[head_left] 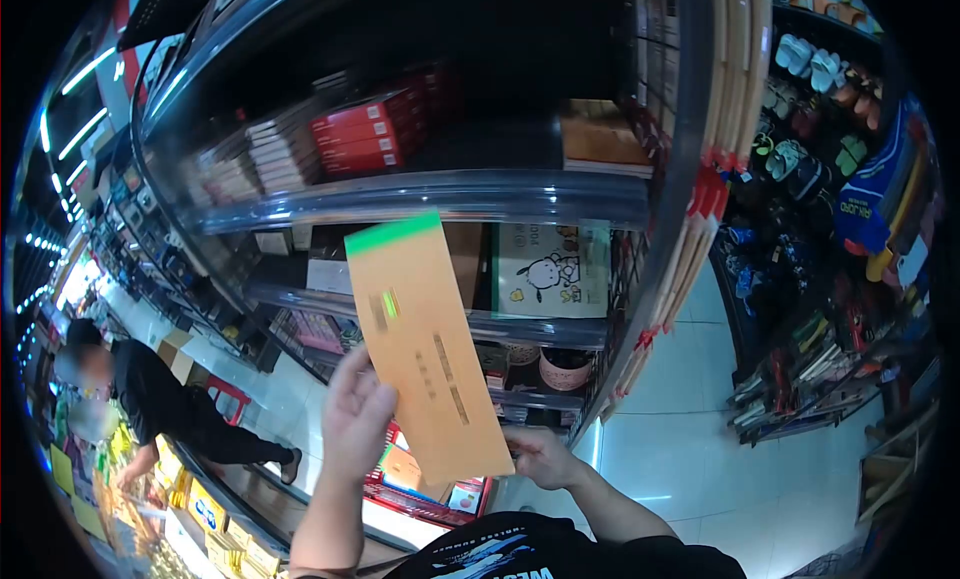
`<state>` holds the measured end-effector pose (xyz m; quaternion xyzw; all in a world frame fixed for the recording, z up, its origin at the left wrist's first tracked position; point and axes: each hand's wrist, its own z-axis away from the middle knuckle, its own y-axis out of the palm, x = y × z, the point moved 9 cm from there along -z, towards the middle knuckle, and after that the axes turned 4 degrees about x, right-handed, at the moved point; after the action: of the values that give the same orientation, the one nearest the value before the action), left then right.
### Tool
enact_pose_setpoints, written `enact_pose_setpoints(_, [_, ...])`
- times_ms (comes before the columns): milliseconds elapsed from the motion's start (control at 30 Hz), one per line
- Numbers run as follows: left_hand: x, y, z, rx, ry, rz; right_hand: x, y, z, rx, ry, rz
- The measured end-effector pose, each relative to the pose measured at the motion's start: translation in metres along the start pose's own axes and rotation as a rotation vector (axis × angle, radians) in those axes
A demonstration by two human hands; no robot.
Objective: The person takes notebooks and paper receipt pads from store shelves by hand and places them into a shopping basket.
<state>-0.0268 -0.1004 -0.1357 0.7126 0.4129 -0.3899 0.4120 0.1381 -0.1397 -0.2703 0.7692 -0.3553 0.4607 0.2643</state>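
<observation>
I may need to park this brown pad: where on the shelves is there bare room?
The upper shelf looks bare between the red boxes and the brown stack; its back is too dark to judge. Crowded: left of the red boxes, among piled white boxes, and below, around the dog-picture folder, partly hidden by the brown pad.

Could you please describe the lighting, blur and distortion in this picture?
In the head view, wide-angle distortion bends the glossy grey shelf edge, corners black; white tube lights glare at left; the black upper shelf sits in deep shadow; fine print on the flat tan paper item with a green band is too blurred to read.
</observation>
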Motion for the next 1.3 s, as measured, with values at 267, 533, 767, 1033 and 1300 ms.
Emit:
enact_pose_setpoints(267, [-0.072,0.094,-0.140,0.229,0.064,-0.048,-0.069,-0.026,0.050,-0.281,0.382,-0.025])
enact_pose_setpoints(533, [-0.037,0.144,-0.289,0.352,-0.068,-0.124,-0.120,-0.008,0.093,-0.288,0.445,-0.166])
enact_pose_setpoints(767, [0.004,0.170,-0.336,0.427,-0.166,-0.142,-0.134,-0.019,0.114,-0.311,0.470,-0.153])
enact_pose_setpoints(1033, [0.019,0.169,-0.332,0.428,-0.191,-0.987,-0.138,-0.032,0.127,-0.327,0.536,-0.043])
enact_pose_setpoints(1300, [-0.001,0.179,-0.303,0.416,-0.051,-1.085,-0.148,-0.028,0.125,-0.282,0.577,0.003])
